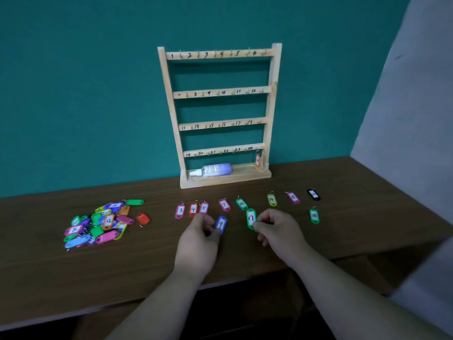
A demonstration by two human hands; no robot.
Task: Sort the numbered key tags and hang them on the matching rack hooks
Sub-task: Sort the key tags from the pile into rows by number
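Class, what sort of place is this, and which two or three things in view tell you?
Probably a plain indoor room set up for sorting: a wooden table against a teal wall, a numbered key rack on it, and a pile of coloured key tags.

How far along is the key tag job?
Done: one orange tag hangs bottom right on the rack; a row of tags lies sorted. In hand: left hand pinches blue tag 9, right hand pinches green tag 17. Left: the pile, nearly every hook.
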